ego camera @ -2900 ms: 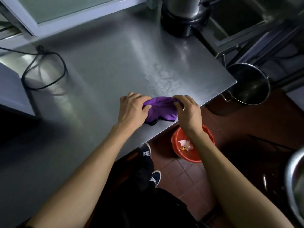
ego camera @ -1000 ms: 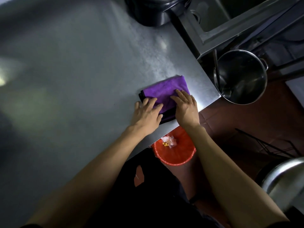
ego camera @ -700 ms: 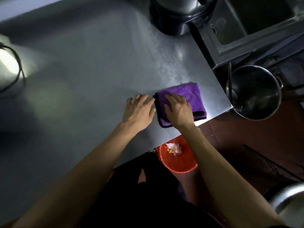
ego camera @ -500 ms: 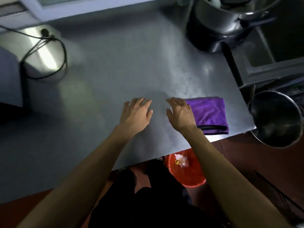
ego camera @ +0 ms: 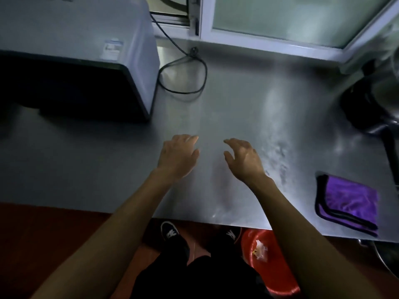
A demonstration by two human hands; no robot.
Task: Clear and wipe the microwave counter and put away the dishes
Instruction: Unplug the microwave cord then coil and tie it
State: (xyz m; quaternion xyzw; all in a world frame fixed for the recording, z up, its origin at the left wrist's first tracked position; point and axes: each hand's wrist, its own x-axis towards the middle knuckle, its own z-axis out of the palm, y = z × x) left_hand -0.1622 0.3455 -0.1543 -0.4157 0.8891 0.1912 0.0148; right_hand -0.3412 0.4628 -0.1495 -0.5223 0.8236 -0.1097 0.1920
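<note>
My left hand (ego camera: pixel 178 157) and right hand (ego camera: pixel 244 160) hovered over the worktop (ego camera: pixel 237 100), fingers loose, grasping nothing; the folded purple cloth (ego camera: pixel 350 201) lay apart.

No text can be read anywhere. A small white sticker (ego camera: pixel 112 46) with a blue strip along its top sits on the top of the grey box-shaped microwave (ego camera: pixel 86 39), far beyond and to the left of the left hand (ego camera: pixel 179 157); its print is too blurred to make out. The dark shoes (ego camera: pixel 172 234) on the floor below the hands carry white marks on their tongues, a logo of some kind that cannot be deciphered either.
</note>
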